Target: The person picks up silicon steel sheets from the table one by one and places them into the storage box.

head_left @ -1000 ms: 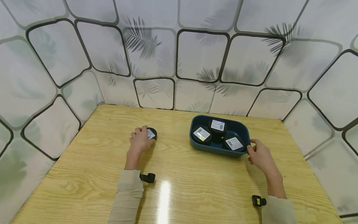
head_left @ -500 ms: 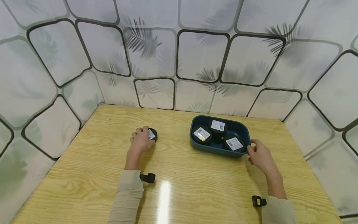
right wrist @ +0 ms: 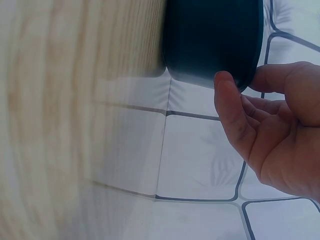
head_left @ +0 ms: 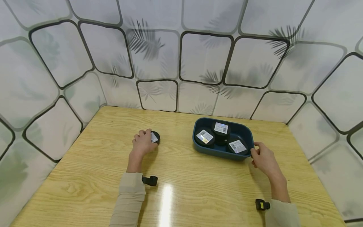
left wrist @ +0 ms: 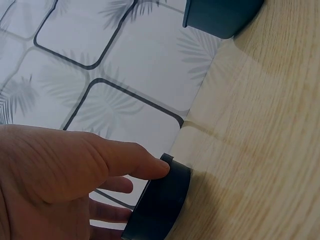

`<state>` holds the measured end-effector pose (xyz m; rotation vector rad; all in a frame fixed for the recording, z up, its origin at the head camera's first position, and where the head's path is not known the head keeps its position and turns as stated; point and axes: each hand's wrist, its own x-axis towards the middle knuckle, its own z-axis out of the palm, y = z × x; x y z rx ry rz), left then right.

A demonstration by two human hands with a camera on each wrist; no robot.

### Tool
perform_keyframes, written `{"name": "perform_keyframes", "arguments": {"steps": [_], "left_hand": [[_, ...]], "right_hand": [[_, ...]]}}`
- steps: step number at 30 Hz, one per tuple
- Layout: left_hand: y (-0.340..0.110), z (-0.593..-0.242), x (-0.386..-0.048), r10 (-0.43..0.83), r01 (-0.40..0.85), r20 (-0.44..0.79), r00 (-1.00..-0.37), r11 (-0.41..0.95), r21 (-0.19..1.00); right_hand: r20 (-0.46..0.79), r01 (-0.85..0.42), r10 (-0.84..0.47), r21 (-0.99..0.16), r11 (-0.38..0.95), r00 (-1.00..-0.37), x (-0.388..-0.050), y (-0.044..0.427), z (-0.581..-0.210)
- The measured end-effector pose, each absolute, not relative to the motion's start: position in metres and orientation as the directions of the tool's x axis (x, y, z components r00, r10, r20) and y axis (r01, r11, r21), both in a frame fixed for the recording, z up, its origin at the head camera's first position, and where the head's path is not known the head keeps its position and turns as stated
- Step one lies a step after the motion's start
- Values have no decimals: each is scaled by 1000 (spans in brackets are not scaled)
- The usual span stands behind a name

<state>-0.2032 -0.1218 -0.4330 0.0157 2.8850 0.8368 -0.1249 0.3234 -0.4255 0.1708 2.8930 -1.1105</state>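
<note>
On the left of the table, my left hand (head_left: 142, 144) grips a low black round container (head_left: 155, 137) with a white label on top. The thumb presses its side in the left wrist view, where the dark side wall of that round container (left wrist: 162, 200) shows; some of the fingers are hidden behind it. Right of centre stands a dark blue rectangular bin (head_left: 218, 152) with several similar labelled black containers (head_left: 205, 137) inside. My right hand (head_left: 265, 158) pinches the bin's right end at the rim, thumb and fingers on either side of the wall.
The light wooden table (head_left: 181, 176) carries the bin and the single container well apart, with bare wood between them. A patterned fabric wall (head_left: 198, 56) rises along the back and both sides. Both wrists wear small black cameras (head_left: 150, 180).
</note>
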Motion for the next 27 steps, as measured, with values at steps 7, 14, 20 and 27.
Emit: {"name": "perform_keyframes", "arguments": {"steps": [7, 14, 20, 27], "left_hand": [[-120, -430, -201, 49, -26, -133, -990, 859, 511], [-119, -429, -201, 48, -26, -134, -990, 866, 500], [-119, -428, -201, 50, -24, -139, -989, 874, 486], [-119, -427, -200, 56, -21, -154, -987, 889, 457]], "right_hand": [[-76, 118, 90, -664, 738, -993, -125, 323, -426], [-64, 109, 89, -669, 735, -994, -126, 324, -427], [-64, 104, 83, -668, 737, -994, -126, 324, -424], [-61, 100, 80, -664, 741, -995, -125, 324, -424]]}}
